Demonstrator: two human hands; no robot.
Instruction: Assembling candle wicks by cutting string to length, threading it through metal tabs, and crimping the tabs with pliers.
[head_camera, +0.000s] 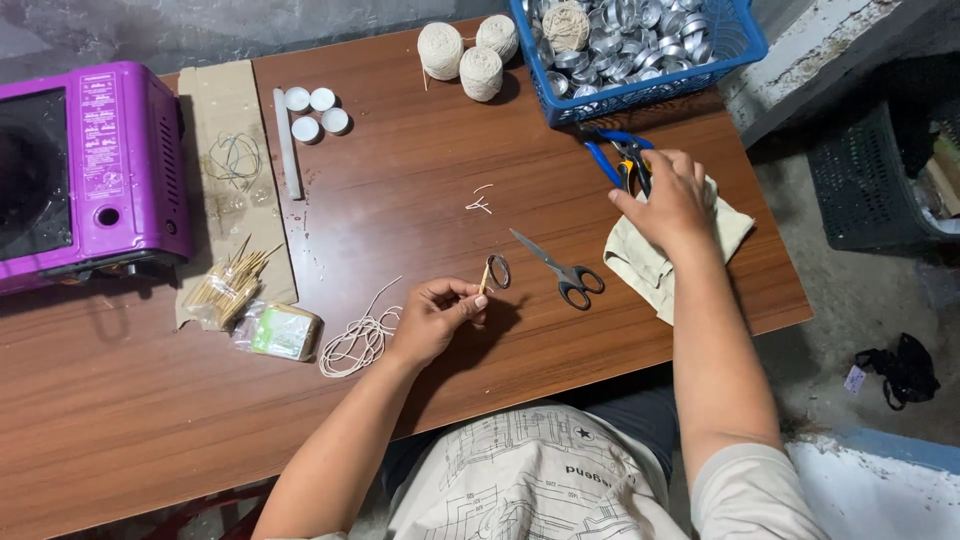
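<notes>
A short wooden stick (484, 277) with a small metal ring (499, 271) at its tip is pinched upright between thumb and fingers (462, 292) of the left hand (435, 318), which is held low over the middle of the brown tabletop (130, 420), forearm angled in from the near edge. The right hand (668, 205) is stretched out toward the far right, fingers closed around blue-handled pliers (622, 160), the wrist resting above a folded beige cloth (668, 262). One pair of grey scissors (556, 268) is seen lying shut between the two hands. Just left of the left hand lies a loose coil of pale string (358, 338), and beyond it a small clear packet with a green-and-white label (281, 331) beside a bundle of wooden sticks (228, 288) on a strip of cardboard (231, 105). Four small white tealight candles (316, 111) and a white rod (287, 143) are set at the far edge. Three balls of cream twine (470, 54) stand beside a blue plastic basket (737, 40) filled with metal cups, a fourth ball resting inside. A magenta box-shaped appliance (90, 170) occupies the left end.
</notes>
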